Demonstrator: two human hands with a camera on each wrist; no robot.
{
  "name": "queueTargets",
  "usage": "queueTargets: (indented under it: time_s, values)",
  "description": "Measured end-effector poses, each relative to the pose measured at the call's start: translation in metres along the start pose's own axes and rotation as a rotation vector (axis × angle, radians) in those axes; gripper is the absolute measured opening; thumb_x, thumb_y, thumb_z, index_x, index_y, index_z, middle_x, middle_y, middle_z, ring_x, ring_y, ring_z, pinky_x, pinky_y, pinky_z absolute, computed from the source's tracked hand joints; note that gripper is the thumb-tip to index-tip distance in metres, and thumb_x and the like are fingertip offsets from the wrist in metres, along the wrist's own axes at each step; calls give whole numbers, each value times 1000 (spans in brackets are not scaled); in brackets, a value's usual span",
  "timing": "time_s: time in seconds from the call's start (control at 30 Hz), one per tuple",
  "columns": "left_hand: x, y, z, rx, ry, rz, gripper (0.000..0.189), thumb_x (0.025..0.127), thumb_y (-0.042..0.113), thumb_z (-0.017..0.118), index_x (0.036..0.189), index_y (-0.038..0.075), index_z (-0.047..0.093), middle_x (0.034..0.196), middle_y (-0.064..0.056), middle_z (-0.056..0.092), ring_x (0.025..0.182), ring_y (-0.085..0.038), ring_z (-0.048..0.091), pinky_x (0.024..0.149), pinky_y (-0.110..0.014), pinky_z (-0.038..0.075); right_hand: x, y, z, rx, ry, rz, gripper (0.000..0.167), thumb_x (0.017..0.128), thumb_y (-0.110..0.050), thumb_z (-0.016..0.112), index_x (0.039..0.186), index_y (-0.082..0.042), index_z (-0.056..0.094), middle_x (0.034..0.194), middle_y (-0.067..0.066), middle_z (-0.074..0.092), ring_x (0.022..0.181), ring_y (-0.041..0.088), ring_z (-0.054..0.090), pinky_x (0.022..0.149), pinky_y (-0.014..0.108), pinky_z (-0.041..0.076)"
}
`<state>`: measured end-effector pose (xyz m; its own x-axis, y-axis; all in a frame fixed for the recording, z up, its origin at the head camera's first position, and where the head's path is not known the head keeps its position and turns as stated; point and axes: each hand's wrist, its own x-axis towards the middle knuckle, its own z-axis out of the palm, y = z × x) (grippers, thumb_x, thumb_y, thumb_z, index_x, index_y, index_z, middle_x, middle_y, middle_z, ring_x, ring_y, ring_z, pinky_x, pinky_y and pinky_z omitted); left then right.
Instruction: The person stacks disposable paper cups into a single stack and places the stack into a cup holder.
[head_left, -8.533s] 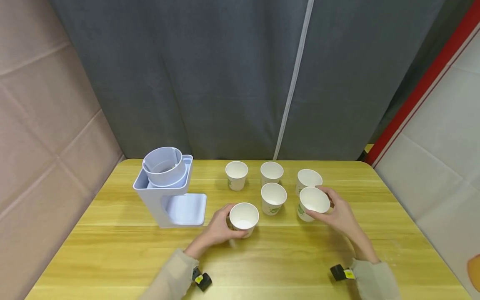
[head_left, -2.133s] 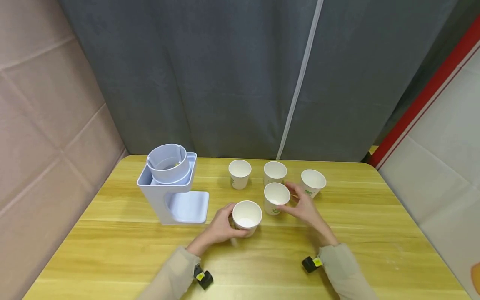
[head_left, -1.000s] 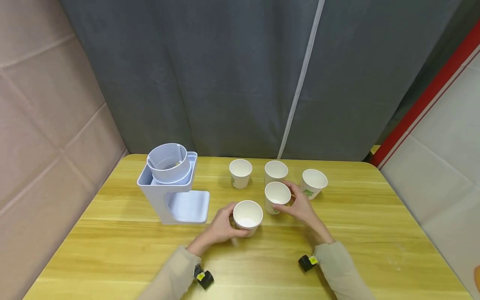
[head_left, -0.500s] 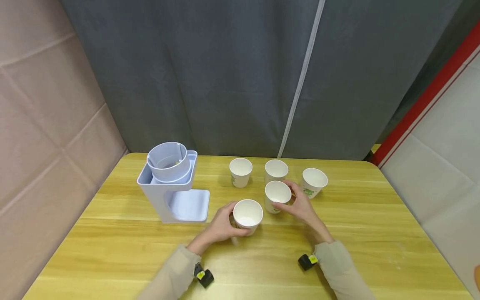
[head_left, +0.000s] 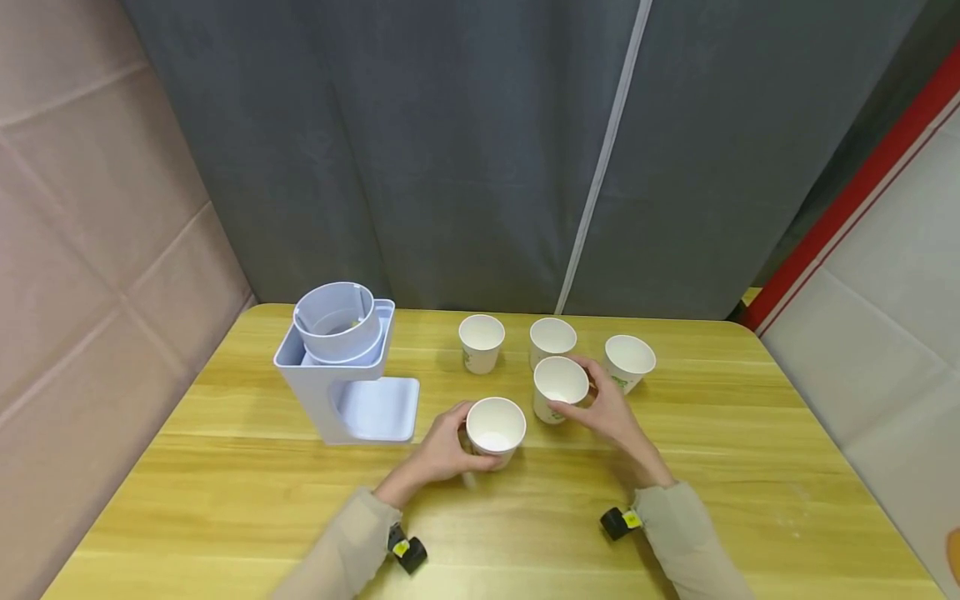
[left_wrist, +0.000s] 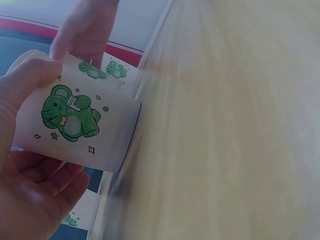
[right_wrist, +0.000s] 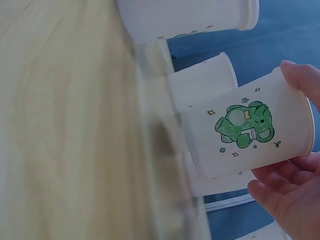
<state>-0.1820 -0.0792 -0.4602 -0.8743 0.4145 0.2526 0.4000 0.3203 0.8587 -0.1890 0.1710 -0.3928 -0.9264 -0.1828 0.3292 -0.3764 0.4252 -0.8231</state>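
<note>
My left hand (head_left: 441,454) grips a white paper cup (head_left: 496,427) upright at the middle of the table, thumb on one side and fingers on the other. In the left wrist view this cup (left_wrist: 75,120) bears a green bear print, and its rim looks doubled, as if cups are nested. My right hand (head_left: 609,412) holds another white paper cup (head_left: 560,385) by its sides, just right of and behind the first. The same bear print shows on that cup (right_wrist: 245,130) in the right wrist view. Both cups stand apart; their far sides are hidden.
Behind are three more paper cups: a left one (head_left: 482,343), a middle one (head_left: 552,340) close behind the right hand's cup, and a right one (head_left: 629,360). A pale blue dispenser-like stand (head_left: 337,375) with a round container on top is at left. A grey curtain (head_left: 450,167) borders the table.
Since 8.5 s ago, the cup my right hand held at the right has left that spot, and the hand has moved left onto the middle cup. That cup has just shifted slightly right and looks larger.
</note>
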Motion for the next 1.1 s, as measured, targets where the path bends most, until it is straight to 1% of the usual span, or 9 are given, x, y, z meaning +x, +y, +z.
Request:
queueTargets:
  time_s: [0.07, 0.23, 0.33, 0.53, 0.77, 0.9, 0.97, 1.03, 1.1]
  values:
    - [0, 0, 0, -10, 3, 6, 70, 60, 10, 87, 120, -2, 55, 112, -12, 62, 102, -25, 58, 91, -37, 47, 0, -5, -1, -7, 5, -3, 64, 67, 9, 77, 122, 16, 45, 112, 29, 55, 102, 33, 52, 90, 39, 46]
    - [0, -1, 1, -25, 5, 15, 70, 60, 8, 87, 121, -4, 54, 112, -14, 62, 102, -28, 58, 91, -39, 47, 1, -12, -4, -4, 23, -38, 64, 66, 9, 78, 121, 16, 46, 111, 28, 56, 99, 32, 52, 83, 19, 45]
    - [0, 0, 1, -10, -1, 11, 69, 60, 10, 87, 120, -3, 55, 112, -12, 62, 102, -25, 58, 91, -36, 47, 3, -7, -4, -10, 37, -47, 66, 65, 8, 80, 122, 14, 47, 112, 27, 56, 100, 31, 53, 82, 13, 43]
    - [0, 0, -1, -17, 2, 26, 67, 61, 15, 87, 119, -1, 56, 111, -11, 62, 101, -24, 58, 91, -36, 47, 7, 1, -6, -37, 49, -48, 69, 65, 1, 83, 125, 8, 49, 114, 21, 57, 102, 26, 53, 86, 20, 46]
    - [0, 0, 0, -16, 5, 42, 67, 61, 15, 87, 118, -1, 56, 110, -10, 62, 100, -24, 59, 89, -34, 48, 11, -13, -8, -44, 74, -98, 70, 62, -1, 84, 124, 7, 51, 113, 19, 58, 101, 26, 55, 85, 18, 47]
    - [0, 0, 0, -17, 6, 40, 67, 61, 14, 87, 118, -2, 56, 110, -11, 62, 100, -24, 59, 89, -35, 48, 15, -25, -10, -47, 85, -120, 71, 62, 0, 85, 123, 7, 51, 113, 20, 58, 101, 29, 56, 86, 33, 51]
    - [0, 1, 0, -18, 5, 39, 68, 61, 14, 87, 119, -2, 56, 110, -11, 62, 101, -25, 59, 89, -35, 48, 16, -39, -12, -40, 81, -134, 69, 62, 2, 83, 122, 10, 50, 112, 24, 58, 100, 34, 56, 86, 43, 50]
    - [0, 1, -1, -19, 5, 37, 67, 61, 13, 86, 119, -3, 56, 110, -12, 62, 101, -25, 59, 89, -35, 48, 19, -46, -14, -42, 77, -149, 69, 63, 2, 83, 123, 10, 50, 112, 24, 58, 100, 33, 56, 87, 37, 51]
    - [0, 1, -1, -19, 4, 36, 67, 61, 13, 86, 119, -3, 56, 110, -12, 62, 100, -25, 59, 89, -35, 48, 22, -52, -15, -38, 72, -157, 68, 64, 2, 83, 123, 9, 50, 112, 23, 59, 99, 31, 56, 86, 27, 50]
